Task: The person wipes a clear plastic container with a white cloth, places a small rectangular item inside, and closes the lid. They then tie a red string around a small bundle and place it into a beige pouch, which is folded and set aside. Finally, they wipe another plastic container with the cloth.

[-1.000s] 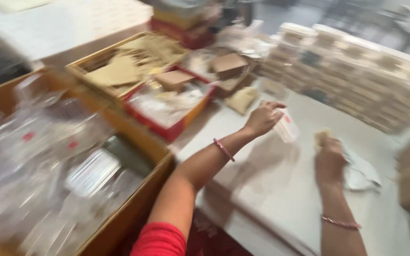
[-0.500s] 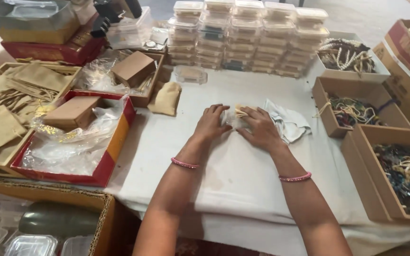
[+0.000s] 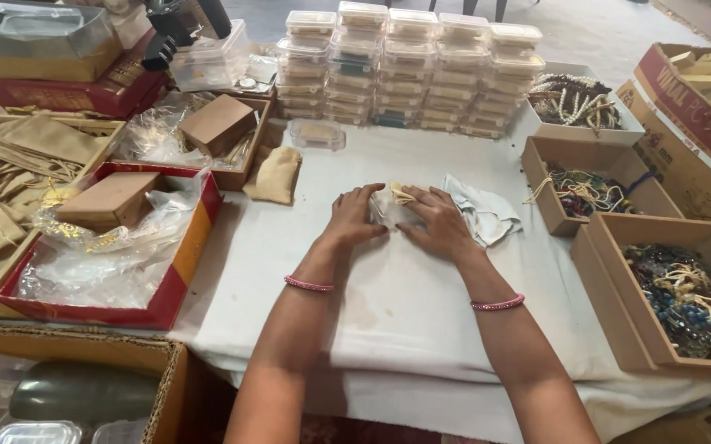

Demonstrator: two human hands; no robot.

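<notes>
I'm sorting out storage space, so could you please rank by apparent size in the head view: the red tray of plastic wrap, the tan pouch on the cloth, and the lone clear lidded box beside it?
1. red tray, clearly largest, though nearest the camera.
2. tan pouch.
3. lone clear box; close to the pouch and farther away, so this order is unsure.

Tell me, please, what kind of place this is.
Probably a small packing workshop for beaded jewellery: stacked clear plastic lidded boxes, open brown cardboard boxes of mixed beaded strings, and a tray of beige cloth pouches surround the white-covered table.
</notes>
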